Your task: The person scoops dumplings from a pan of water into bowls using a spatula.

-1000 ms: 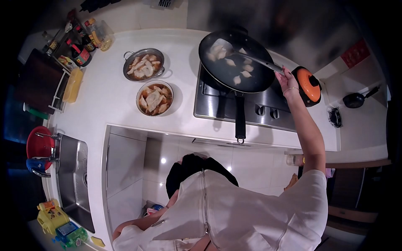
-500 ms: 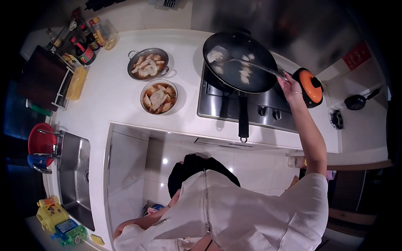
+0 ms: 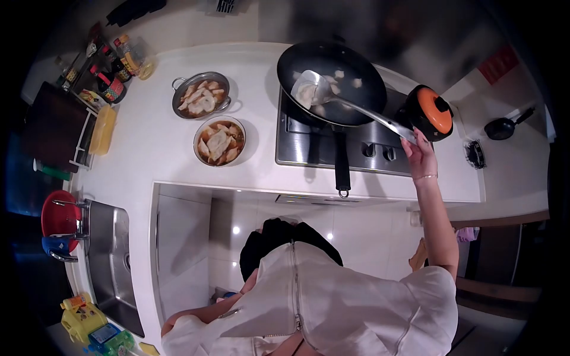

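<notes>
My right hand (image 3: 420, 155) is closed round the handle end of a metal spatula (image 3: 371, 113). The spatula's blade is inside a black wok (image 3: 362, 98) on the stove (image 3: 303, 148), with a few dumplings (image 3: 307, 95) on or against it. Other dumplings (image 3: 339, 74) lie in the liquid in the wok. My left hand (image 3: 249, 281) hangs low beside my body, partly behind the jacket, and its fingers cannot be made out. To the left on the counter stand a steel bowl (image 3: 176, 102) and a round bowl (image 3: 196, 148), both holding dumplings in reddish broth.
An orange-lidded pot (image 3: 436, 113) stands right of the wok, whose long handle (image 3: 342, 163) points toward me. Sauce bottles (image 3: 110, 86) and a yellow container (image 3: 103, 130) are at the back left. The sink (image 3: 113, 261) is at the left, with detergent bottles (image 3: 83, 320) below it.
My right hand has moved down toward me with the spatula. The blade has shifted slightly and is lifted, with its handle now more steeply slanted. The dumplings in the wok have drifted.
</notes>
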`<action>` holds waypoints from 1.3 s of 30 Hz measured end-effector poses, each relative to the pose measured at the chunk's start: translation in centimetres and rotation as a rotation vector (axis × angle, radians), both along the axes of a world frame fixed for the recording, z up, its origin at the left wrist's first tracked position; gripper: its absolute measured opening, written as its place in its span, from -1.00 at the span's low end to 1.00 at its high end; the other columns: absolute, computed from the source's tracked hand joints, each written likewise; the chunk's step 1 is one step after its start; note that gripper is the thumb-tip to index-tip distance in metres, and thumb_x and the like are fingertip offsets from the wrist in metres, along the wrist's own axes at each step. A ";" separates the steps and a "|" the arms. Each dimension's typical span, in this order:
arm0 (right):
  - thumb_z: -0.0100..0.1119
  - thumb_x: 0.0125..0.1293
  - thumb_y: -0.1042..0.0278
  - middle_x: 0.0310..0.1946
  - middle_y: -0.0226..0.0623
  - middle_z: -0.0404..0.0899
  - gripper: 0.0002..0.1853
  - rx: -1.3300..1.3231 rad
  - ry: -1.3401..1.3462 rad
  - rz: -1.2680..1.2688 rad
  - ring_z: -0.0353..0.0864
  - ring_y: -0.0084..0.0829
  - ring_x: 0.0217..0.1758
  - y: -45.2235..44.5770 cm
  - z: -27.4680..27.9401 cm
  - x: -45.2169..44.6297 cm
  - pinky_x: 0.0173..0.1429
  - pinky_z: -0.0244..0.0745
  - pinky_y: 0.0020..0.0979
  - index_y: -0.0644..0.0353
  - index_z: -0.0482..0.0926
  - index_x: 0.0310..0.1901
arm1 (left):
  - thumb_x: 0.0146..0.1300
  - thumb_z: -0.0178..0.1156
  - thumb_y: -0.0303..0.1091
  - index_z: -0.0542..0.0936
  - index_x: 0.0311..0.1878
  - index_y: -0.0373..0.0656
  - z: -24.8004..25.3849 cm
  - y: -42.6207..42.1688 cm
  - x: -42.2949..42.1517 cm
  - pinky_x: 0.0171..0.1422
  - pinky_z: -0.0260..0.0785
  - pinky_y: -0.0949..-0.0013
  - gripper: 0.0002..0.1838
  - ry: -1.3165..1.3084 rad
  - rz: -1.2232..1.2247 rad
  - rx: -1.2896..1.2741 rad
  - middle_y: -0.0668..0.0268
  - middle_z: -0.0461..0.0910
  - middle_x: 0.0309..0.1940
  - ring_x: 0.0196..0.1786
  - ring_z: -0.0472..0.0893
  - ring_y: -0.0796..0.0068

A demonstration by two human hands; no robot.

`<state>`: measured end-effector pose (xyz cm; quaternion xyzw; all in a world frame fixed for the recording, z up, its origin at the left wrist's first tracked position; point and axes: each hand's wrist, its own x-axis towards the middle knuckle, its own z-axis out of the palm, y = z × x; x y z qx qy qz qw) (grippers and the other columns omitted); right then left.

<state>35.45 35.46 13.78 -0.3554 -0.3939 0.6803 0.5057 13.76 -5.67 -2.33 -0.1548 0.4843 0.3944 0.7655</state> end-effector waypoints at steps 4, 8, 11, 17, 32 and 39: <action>-0.07 0.12 0.39 -0.30 -0.26 0.42 -0.71 0.078 -0.010 -0.029 0.49 -0.33 -0.30 -2.7 -0.8 1.0 -0.09 0.39 -0.43 0.39 0.30 -0.16 | 0.07 -0.14 -0.09 0.46 -0.28 -0.10 0.0 0.4 -0.6 -0.16 0.22 0.49 -0.67 -0.003 -0.024 0.001 0.39 0.43 -0.40 -0.31 0.37 0.58; -0.08 0.12 0.42 -0.33 -0.24 0.41 -0.70 0.091 0.052 -0.084 0.47 -0.30 -0.25 -5.0 -2.1 1.1 -0.10 0.40 -0.46 0.39 0.27 -0.13 | 0.07 -0.14 -0.09 0.46 -0.28 -0.11 -0.3 0.8 -0.9 -0.16 0.22 0.49 -0.68 -0.005 -0.039 -0.001 0.39 0.43 -0.40 -0.31 0.37 0.58; -0.05 0.11 0.43 -0.36 -0.27 0.42 -0.70 0.104 0.071 -0.125 0.48 -0.28 -0.26 -6.2 -3.4 1.1 -0.08 0.40 -0.44 0.39 0.26 -0.13 | 0.07 -0.14 -0.10 0.46 -0.28 -0.11 -0.2 1.1 -1.0 -0.16 0.22 0.49 -0.68 -0.012 -0.049 0.004 0.40 0.43 -0.40 -0.31 0.37 0.58; -0.05 0.10 0.42 -0.32 -0.18 0.42 -0.73 0.106 0.127 -0.208 0.48 -0.29 -0.27 -7.7 -4.7 -0.1 -0.09 0.43 -0.40 0.41 0.31 -0.18 | 0.08 -0.14 -0.10 0.46 -0.27 -0.11 -0.3 1.4 -1.1 -0.15 0.22 0.50 -0.68 -0.028 -0.056 0.013 0.40 0.42 -0.40 -0.31 0.37 0.59; -0.08 0.09 0.48 -0.28 -0.12 0.44 -0.75 -0.057 0.217 -0.151 0.45 -0.22 -0.19 -5.6 -0.8 -0.1 0.01 0.36 -0.38 0.40 0.33 -0.18 | 0.09 -0.14 -0.12 0.46 -0.26 -0.11 -0.5 1.2 0.2 -0.15 0.21 0.51 -0.69 -0.045 0.035 0.054 0.41 0.42 -0.40 -0.30 0.36 0.60; -0.21 0.14 0.52 -0.18 -0.04 0.38 -0.73 -0.118 0.198 0.017 0.39 -0.20 -0.09 -6.4 2.6 -2.1 0.10 0.26 -0.35 0.45 0.28 -0.12 | 0.09 -0.14 -0.13 0.46 -0.26 -0.11 -0.3 0.2 1.3 -0.14 0.21 0.52 -0.69 0.096 0.077 0.140 0.41 0.42 -0.40 -0.30 0.36 0.61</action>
